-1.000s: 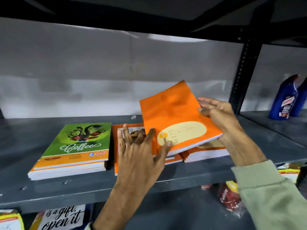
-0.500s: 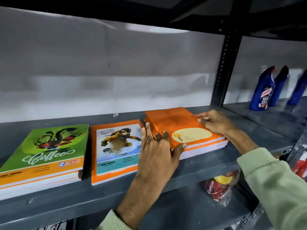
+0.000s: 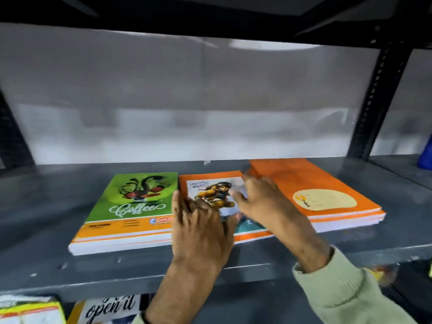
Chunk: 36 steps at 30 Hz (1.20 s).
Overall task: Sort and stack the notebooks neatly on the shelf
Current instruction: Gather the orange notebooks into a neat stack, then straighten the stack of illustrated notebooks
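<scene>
A grey metal shelf [image 3: 46, 206] backed by a pale wall [image 3: 163, 101] carried three notebook stacks [image 3: 131, 206] side by side near its front edge. Both the left hand [image 3: 201, 232] and right hand [image 3: 264, 202] lay open, fingers spread, on the middle notebook [image 3: 210, 185].

A grey metal shelf [image 3: 58, 206] carries three lots of notebooks in a row. A green stack [image 3: 131, 211] lies left, a cartoon notebook [image 3: 210, 183] in the middle, an orange stack [image 3: 322, 183] right
</scene>
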Each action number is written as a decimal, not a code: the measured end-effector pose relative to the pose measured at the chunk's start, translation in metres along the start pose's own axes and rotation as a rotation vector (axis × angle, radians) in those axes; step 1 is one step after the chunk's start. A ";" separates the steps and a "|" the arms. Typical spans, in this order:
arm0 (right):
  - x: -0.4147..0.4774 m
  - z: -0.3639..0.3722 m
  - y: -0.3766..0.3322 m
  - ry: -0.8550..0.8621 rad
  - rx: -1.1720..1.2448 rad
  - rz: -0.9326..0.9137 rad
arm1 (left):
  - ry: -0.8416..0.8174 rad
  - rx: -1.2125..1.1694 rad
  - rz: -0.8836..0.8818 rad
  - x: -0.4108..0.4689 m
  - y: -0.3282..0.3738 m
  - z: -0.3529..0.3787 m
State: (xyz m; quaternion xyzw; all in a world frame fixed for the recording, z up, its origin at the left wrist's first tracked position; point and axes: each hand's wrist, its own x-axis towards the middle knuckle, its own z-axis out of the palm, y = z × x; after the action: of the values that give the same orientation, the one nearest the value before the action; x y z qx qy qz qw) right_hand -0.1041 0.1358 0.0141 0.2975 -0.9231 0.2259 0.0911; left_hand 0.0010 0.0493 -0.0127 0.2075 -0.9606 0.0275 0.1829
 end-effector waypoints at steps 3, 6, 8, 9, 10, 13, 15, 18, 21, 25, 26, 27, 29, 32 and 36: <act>-0.003 0.017 -0.005 0.036 -0.086 0.051 | -0.048 0.027 -0.039 -0.001 0.004 -0.006; -0.007 0.021 -0.001 0.080 -0.030 0.063 | 0.024 -0.021 -0.048 -0.003 0.006 -0.002; -0.012 0.022 0.000 0.076 0.037 0.086 | 0.098 -0.144 0.019 0.000 0.004 -0.001; -0.015 0.022 0.001 0.076 0.081 0.103 | 0.122 -0.191 0.034 0.002 0.004 0.001; -0.018 0.023 0.001 0.080 0.125 0.115 | 0.118 -0.247 0.020 0.005 0.003 0.000; -0.022 0.026 0.005 0.130 0.226 0.113 | 0.100 -0.542 -0.054 0.010 -0.001 0.001; -0.021 0.025 0.007 0.168 0.372 0.129 | 0.226 -0.833 -0.048 0.009 -0.001 -0.005; -0.019 0.022 0.003 0.205 0.621 0.117 | 0.303 -1.153 -0.027 0.005 -0.005 -0.020; -0.024 0.017 -0.012 0.246 0.861 0.083 | 0.327 -1.479 -0.051 0.002 -0.023 -0.032; -0.025 0.012 -0.047 0.196 1.155 0.032 | 0.363 -1.772 -0.226 0.000 -0.065 -0.047; -0.024 0.012 -0.056 0.177 1.195 0.007 | 0.401 -1.723 -0.244 -0.001 -0.077 -0.048; -0.022 0.013 -0.066 0.147 1.219 -0.015 | 0.439 -1.645 -0.249 -0.001 -0.089 -0.048; -0.020 0.018 -0.084 0.081 1.204 -0.064 | 0.501 -1.461 -0.257 -0.002 -0.111 -0.048; -0.018 0.032 -0.100 0.044 1.022 -0.121 | 0.504 -1.066 -0.346 -0.004 -0.138 -0.039; -0.022 0.051 -0.103 -0.177 0.641 -0.059 | 0.282 -0.573 -0.410 -0.014 -0.150 -0.018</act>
State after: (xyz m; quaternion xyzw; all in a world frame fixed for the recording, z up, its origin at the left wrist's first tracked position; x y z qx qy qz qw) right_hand -0.0268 0.0485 -0.0005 0.3561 -0.8005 0.4752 -0.0810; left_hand 0.0802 -0.0802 -0.0039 0.3301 -0.8333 -0.2511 0.3655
